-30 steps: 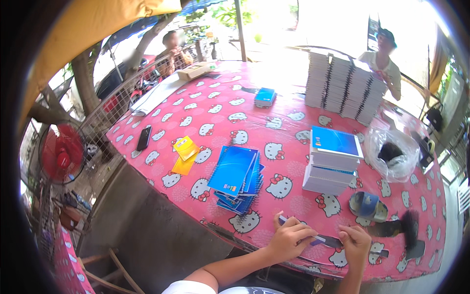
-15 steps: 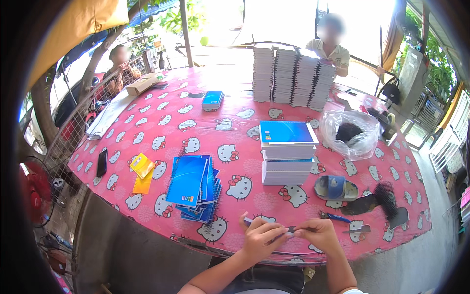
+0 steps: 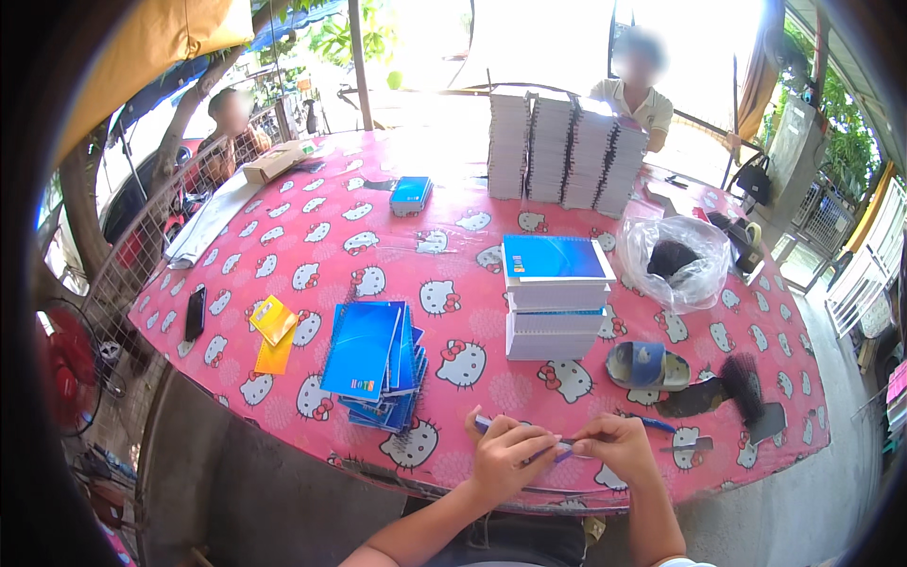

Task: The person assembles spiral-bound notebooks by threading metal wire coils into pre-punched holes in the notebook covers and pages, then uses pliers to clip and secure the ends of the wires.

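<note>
Near the table's front edge, my left hand (image 3: pixel 510 460) is closed around a thin, blue-purple-edged thing (image 3: pixel 483 422), seen nearly edge-on; it looks like a notebook, mostly hidden by the fingers. My right hand (image 3: pixel 619 448) pinches at the same thing's right end, where a small dark bit shows between the fingertips. Just beyond the right hand lie pliers with a blue handle (image 3: pixel 658 425), partly covered by it. A loose pile of blue spiral notebooks (image 3: pixel 364 350) sits to the left of my hands. Ahead stands a stack of blue-covered books (image 3: pixel 557 257).
Tall stacks of bound pages (image 3: pixel 553 146) rise at the back. To the right are a clear plastic bag (image 3: pixel 704 293) with dark contents, a blue slipper (image 3: pixel 647 366) and black coils (image 3: pixel 744 386). Yellow notebooks (image 3: pixel 275 321) and a phone (image 3: pixel 196 314) lie left. Two people sit beyond.
My right hand has shifted slightly up, covering the jaws of the pliers. Both hands keep hold of the thin thing, which has tilted a little.
</note>
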Action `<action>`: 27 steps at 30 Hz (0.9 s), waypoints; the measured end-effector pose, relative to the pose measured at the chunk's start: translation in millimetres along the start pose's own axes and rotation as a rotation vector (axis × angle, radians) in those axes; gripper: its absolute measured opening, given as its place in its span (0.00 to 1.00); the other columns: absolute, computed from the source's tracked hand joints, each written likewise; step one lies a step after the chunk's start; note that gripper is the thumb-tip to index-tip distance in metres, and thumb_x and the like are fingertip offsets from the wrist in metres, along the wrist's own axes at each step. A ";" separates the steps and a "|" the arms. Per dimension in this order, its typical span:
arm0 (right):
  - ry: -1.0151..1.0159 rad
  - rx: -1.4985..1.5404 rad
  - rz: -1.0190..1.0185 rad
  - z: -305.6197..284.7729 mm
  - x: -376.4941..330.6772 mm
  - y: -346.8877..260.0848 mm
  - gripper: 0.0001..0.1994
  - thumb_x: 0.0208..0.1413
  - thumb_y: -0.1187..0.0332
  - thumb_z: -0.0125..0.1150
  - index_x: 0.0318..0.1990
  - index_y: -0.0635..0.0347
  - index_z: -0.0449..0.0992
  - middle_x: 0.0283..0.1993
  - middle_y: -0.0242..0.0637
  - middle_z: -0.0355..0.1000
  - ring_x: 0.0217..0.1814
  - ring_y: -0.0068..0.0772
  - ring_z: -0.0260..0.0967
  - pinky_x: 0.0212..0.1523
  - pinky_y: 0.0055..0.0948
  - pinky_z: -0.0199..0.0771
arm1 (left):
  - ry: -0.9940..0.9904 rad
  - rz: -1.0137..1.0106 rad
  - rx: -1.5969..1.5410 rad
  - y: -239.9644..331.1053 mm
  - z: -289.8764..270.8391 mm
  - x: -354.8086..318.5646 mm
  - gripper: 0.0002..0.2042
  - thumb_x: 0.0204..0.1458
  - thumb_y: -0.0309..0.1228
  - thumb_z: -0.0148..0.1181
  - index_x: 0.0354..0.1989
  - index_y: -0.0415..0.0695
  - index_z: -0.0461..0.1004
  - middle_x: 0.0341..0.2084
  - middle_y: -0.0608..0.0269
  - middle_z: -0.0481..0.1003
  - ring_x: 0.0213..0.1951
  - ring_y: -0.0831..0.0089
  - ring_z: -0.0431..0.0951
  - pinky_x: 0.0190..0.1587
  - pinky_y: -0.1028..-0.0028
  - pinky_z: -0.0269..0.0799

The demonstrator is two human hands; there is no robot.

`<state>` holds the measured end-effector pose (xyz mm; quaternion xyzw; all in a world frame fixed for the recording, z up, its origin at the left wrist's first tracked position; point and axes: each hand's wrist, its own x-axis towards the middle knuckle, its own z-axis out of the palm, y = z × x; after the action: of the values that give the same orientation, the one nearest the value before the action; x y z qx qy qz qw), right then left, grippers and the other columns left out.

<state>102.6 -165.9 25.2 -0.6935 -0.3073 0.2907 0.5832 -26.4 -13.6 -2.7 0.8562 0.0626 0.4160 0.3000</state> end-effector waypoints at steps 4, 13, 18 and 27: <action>0.012 -0.019 -0.021 -0.3 -6.5 6.9 0.07 0.44 0.73 0.70 0.32 0.65 0.80 0.26 0.30 0.73 0.28 0.15 0.66 0.28 0.18 0.65 | -0.015 -0.034 0.015 5.2 -4.0 2.8 0.08 0.40 0.37 0.70 0.29 0.53 0.82 0.26 0.78 0.78 0.30 0.80 0.70 0.60 0.62 0.37; 0.177 -0.452 -0.306 17.9 -17.2 -4.1 0.15 0.43 0.70 0.70 0.40 0.61 0.77 0.30 0.37 0.70 0.28 0.32 0.70 0.27 0.26 0.68 | -0.045 -0.032 0.006 5.6 -4.6 2.6 0.08 0.42 0.34 0.68 0.33 0.55 0.83 0.28 0.79 0.79 0.29 0.81 0.70 0.59 0.62 0.38; 0.170 -0.511 -0.257 17.6 -22.2 -10.4 0.12 0.44 0.71 0.68 0.37 0.60 0.74 0.27 0.39 0.68 0.27 0.41 0.69 0.27 0.34 0.68 | -0.082 -0.007 -0.018 7.4 -10.5 -0.3 0.10 0.42 0.30 0.67 0.35 0.57 0.83 0.31 0.78 0.80 0.30 0.81 0.70 0.58 0.63 0.40; 0.125 -0.625 -0.372 20.6 -12.4 -14.0 0.10 0.48 0.65 0.65 0.36 0.59 0.76 0.31 0.40 0.69 0.29 0.44 0.70 0.27 0.37 0.68 | -0.086 -0.031 -0.041 1.5 -11.8 0.1 0.11 0.39 0.27 0.67 0.34 0.55 0.83 0.33 0.73 0.79 0.31 0.78 0.72 0.53 0.65 0.47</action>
<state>77.7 -160.5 36.5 -0.7869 -0.4659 0.0291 0.4035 -35.4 -9.4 3.8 0.8658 0.0544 0.3753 0.3264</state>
